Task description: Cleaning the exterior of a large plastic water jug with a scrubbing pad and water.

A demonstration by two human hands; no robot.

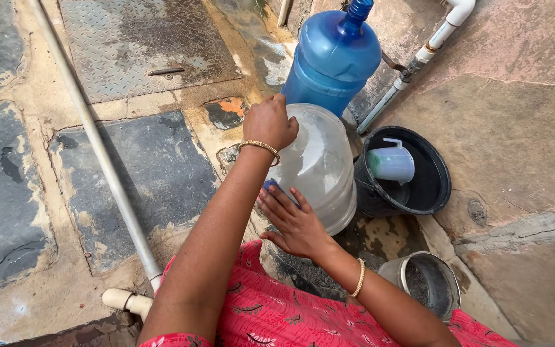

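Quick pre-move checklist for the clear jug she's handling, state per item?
1. Left hand on top of the clear jug: ok.
2. Right hand flat against the jug's lower side: ok.
3. Blue cloth or scrubber under the right fingers: cannot tell.
4. Blue water bottle upright behind the jug: ok.
5. Black tub holding the mug stands close beside the jug: not ok.
6. Jug contents: cannot tell.
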